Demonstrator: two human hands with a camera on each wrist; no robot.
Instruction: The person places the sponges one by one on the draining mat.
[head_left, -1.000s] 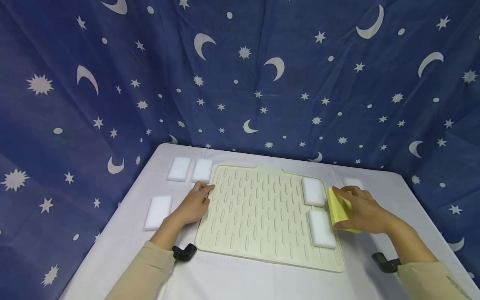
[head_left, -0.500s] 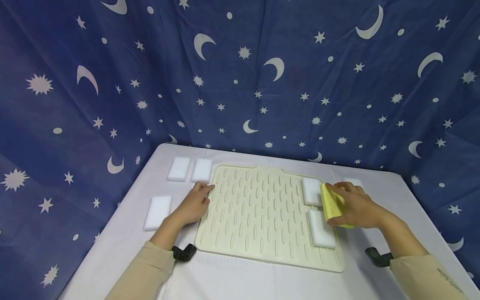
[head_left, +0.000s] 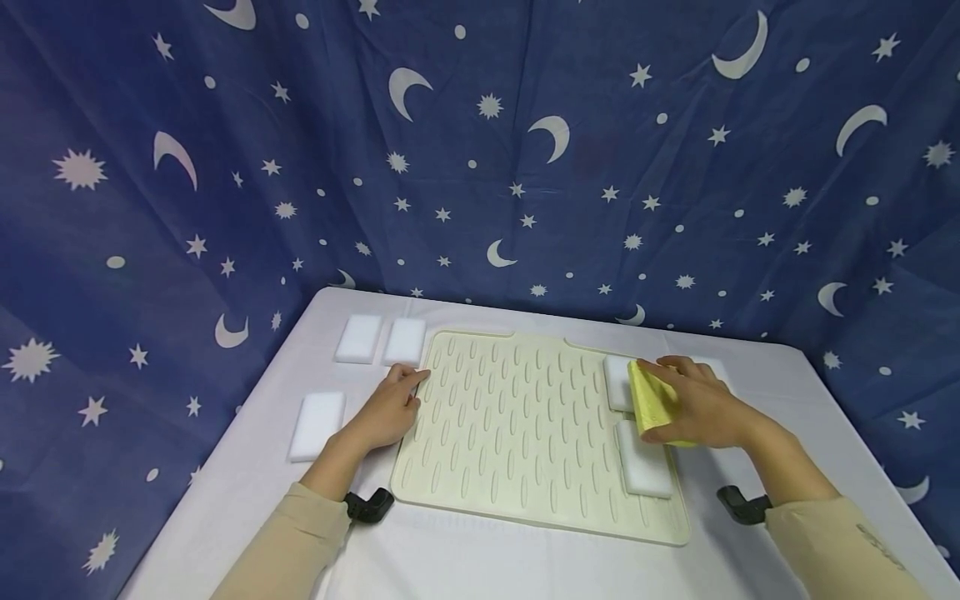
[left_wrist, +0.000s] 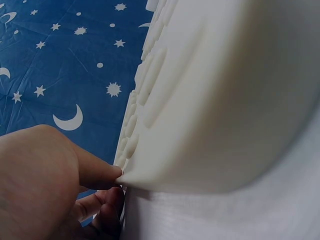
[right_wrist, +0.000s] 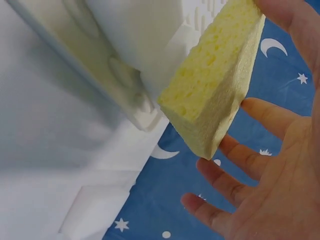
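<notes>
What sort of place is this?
Probably a staged recording setup: white-covered table, blue moon-and-star curtain behind it, black device at each wrist. Can't tell the wider room.

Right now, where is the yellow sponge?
In the head view, the right hand holds the yellow sponge by two white blocks at the right edge of the mat.

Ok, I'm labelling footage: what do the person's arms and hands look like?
The left hand and right hand are gloveless. The left sleeve and right sleeve are beige, the right with a small unreadable marking. A black gadget juts out past each sleeve.
</notes>
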